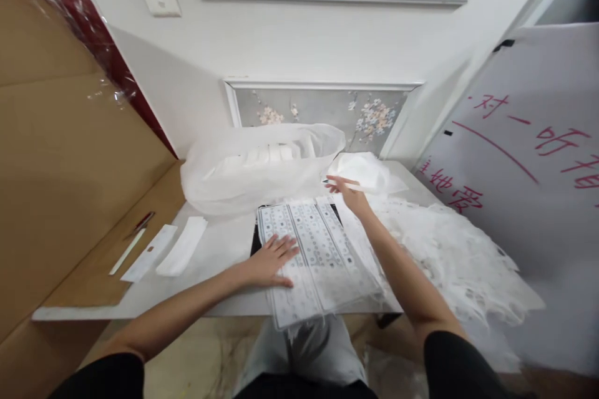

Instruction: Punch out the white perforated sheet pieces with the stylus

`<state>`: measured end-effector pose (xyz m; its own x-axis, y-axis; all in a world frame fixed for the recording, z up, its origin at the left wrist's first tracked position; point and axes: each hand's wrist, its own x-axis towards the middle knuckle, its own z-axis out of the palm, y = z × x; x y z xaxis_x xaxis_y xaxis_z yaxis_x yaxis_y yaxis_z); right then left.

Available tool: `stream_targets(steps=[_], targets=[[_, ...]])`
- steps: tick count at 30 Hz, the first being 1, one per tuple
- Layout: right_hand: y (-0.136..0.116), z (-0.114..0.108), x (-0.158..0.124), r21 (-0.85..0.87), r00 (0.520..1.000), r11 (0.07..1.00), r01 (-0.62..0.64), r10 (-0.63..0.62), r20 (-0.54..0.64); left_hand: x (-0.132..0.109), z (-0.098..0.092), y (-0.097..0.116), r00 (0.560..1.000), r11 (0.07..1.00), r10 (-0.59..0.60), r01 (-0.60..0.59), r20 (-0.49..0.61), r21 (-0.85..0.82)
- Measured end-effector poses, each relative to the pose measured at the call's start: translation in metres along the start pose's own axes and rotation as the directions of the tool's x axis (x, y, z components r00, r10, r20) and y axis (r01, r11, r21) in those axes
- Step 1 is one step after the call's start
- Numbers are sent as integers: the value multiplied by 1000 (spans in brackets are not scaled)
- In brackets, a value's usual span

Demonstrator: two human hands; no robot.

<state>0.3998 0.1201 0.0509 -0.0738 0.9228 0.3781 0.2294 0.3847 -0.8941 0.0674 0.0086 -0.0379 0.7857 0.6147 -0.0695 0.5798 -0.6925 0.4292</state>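
My left hand lies flat with fingers spread on a clear plastic sheet printed with rows of small dots, which overhangs the table's near edge. My right hand reaches to the far end of the sheet, fingers pinched on a thin white strip. A crumpled white wad sits just behind that hand.
A large translucent plastic bag with white pieces inside lies at the back of the table. White perforated scrap is heaped on the right. Two white strips and a pen lie left. A cardboard wall stands left, a lettered board right.
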Motion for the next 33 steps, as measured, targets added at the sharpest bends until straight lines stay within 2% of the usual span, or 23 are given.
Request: stream_targets(steps=[1, 3, 5, 7, 10, 13, 15, 17, 18, 20, 23, 27, 30, 32, 33], targets=[[-10, 13, 5, -60, 992, 998, 16, -8, 129, -4, 5, 5, 1000, 1000, 4, -4, 1, 28], [-23, 45, 15, -128, 939, 991, 48, -1, 344, -4, 11, 16, 1000, 996, 1, -2, 2, 93], [-25, 81, 21, -116, 891, 992, 54, 4, 453, -2, 14, 25, 1000, 986, -10, 8, 9, 164], [-18, 119, 24, -75, 876, 997, 31, 8, 483, -1, 17, 33, 1000, 974, -26, 25, 1, 226], [2, 170, 23, -19, 886, 999, -28, 34, 462, -1, 18, 41, 1000, 965, -12, 19, -28, 262], [26, 201, 18, -5, 919, 997, -71, 67, 389, 2, 3, 30, 993, 969, 104, -90, -50, 230], [41, 208, 15, -12, 937, 998, -58, 59, 345, 6, -13, 7, 977, 966, 200, -185, -75, 178], [55, 208, 14, -19, 952, 999, -41, 45, 303, 10, -29, -24, 960, 970, 222, -198, -170, 143], [62, 206, 14, -23, 957, 999, -37, 42, 285, 11, -35, -41, 946, 977, 186, -151, -264, 149], [73, 203, 16, -17, 964, 999, -44, 47, 262, 11, -42, -73, 914, 986, 131, -79, -383, 148], [84, 201, 20, 28, 961, 998, -59, 49, 273, 8, -40, -105, 840, 998, 45, -15, -541, 59], [89, 202, 22, 23, 948, 998, -55, 45, 315, 4, -38, -121, 743, 992, -110, 40, -660, -121], [87, 202, 21, -28, 949, 998, -51, 57, 311, 5, -39, -127, 687, 983, -181, 101, -704, -154], [86, 202, 19, -63, 949, 997, -38, 55, 311, 6, -39, -131, 681, 980, -200, 129, -705, -153], [85, 202, 18, -79, 949, 996, -28, 51, 312, 6, -38, -132, 697, 980, -201, 138, -689, -147]])
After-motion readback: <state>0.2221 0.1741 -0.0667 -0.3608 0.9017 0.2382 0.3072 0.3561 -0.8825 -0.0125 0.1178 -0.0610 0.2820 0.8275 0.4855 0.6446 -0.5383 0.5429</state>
